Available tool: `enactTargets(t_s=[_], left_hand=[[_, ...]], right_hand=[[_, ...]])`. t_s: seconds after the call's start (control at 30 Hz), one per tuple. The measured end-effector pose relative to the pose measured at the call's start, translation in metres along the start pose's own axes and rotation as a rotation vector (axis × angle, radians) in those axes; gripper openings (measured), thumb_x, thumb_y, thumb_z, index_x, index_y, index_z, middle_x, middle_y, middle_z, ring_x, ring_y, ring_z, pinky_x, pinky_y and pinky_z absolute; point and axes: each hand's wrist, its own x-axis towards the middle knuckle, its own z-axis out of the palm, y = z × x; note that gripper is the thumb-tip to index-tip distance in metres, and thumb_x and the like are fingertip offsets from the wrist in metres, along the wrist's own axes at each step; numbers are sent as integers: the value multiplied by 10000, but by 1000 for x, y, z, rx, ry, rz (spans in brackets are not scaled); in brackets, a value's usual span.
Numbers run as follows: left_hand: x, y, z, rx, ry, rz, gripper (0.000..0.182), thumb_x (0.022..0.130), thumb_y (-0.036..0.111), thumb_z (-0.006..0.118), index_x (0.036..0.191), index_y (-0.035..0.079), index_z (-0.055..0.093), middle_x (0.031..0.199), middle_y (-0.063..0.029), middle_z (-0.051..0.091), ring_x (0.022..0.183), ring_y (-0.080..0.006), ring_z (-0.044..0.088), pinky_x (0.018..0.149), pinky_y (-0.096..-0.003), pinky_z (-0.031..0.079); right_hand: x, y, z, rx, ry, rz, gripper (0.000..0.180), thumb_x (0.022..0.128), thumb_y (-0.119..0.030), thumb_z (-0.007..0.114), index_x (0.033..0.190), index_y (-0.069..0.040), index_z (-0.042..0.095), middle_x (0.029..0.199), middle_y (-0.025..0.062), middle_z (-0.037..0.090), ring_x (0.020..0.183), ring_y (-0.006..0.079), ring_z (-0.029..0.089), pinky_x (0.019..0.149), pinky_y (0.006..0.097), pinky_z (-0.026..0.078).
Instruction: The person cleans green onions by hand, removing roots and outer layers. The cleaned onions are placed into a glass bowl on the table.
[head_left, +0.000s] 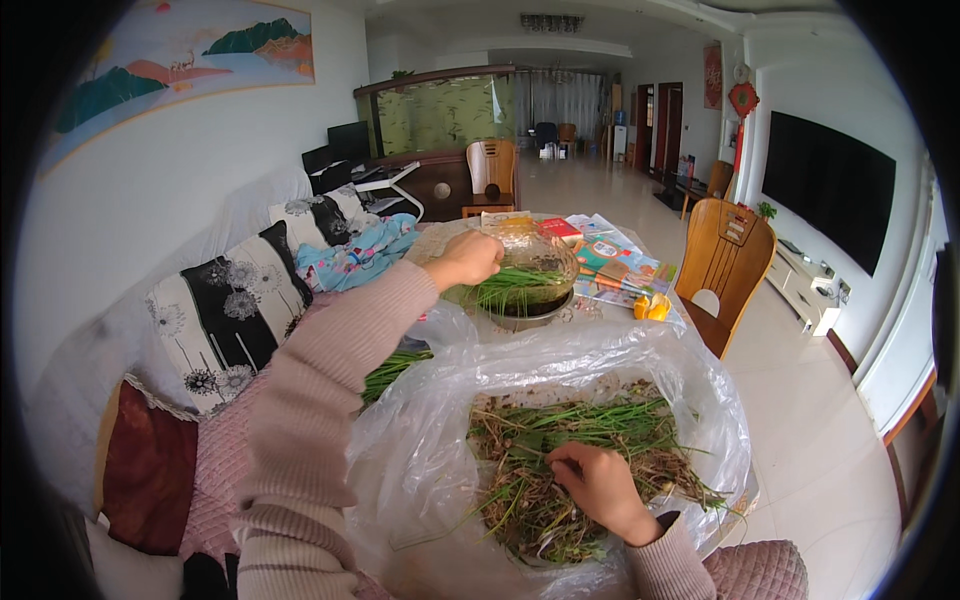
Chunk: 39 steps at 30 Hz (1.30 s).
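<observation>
My left hand (469, 259), its fingers curled, is at the left rim of a clear bowl (551, 247). Long green stalks (517, 289) lie in the bowl just under that hand; whether the fingers grip any is hidden. The clear bowl rests in a metal basin (529, 321). Nearer to me, a pile of green and brown grass-like plants (547, 495), with dry roots and soil, lies on a spread clear plastic bag (420, 465). My right hand (600, 484) is over the pile, thumb and forefinger pinched on a thin plant stem (529, 450).
More green stalks (394, 375) lie left of the bag, partly behind my left sleeve. Printed papers (622, 262), a red booklet (561, 228) and orange peel (652, 307) are on the table's far right. A wooden chair (724, 262) stands right; a cushioned sofa (225, 450) runs along the left.
</observation>
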Motion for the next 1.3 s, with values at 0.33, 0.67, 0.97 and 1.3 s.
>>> enactTargets(t_s=[0.33,0.67,0.97,1.3], left_hand=[[75,-8,86,120,-71,73,272,747,248,744,971,103,691,952,-136,682,965,-304,625,894,-415,464],[66,-14,55,-109,192,-12,153,739,266,739,795,124,728,719,-108,668,688,-281,648,656,-391,496],[15,-30,-52,6,493,220,147,831,215,638,837,80,696,717,-67,670,748,-274,629,667,-392,487],[33,-25,35,-74,-53,-6,286,826,313,671,973,68,654,985,-130,672,929,-340,632,810,-458,477]], right_hand=[[-2,-8,-2,30,-39,-5,105,814,-103,659,908,-57,671,752,104,654,597,250,624,542,333,488],[-2,-8,-1,39,-12,-5,110,810,-109,666,910,-61,675,715,102,645,568,227,617,529,324,483],[-3,-5,3,40,-13,-32,107,807,-106,670,903,-57,675,716,101,650,563,227,617,532,322,482],[-2,-4,5,64,-65,-49,120,811,-113,678,907,-41,675,723,107,652,554,226,605,522,314,472]])
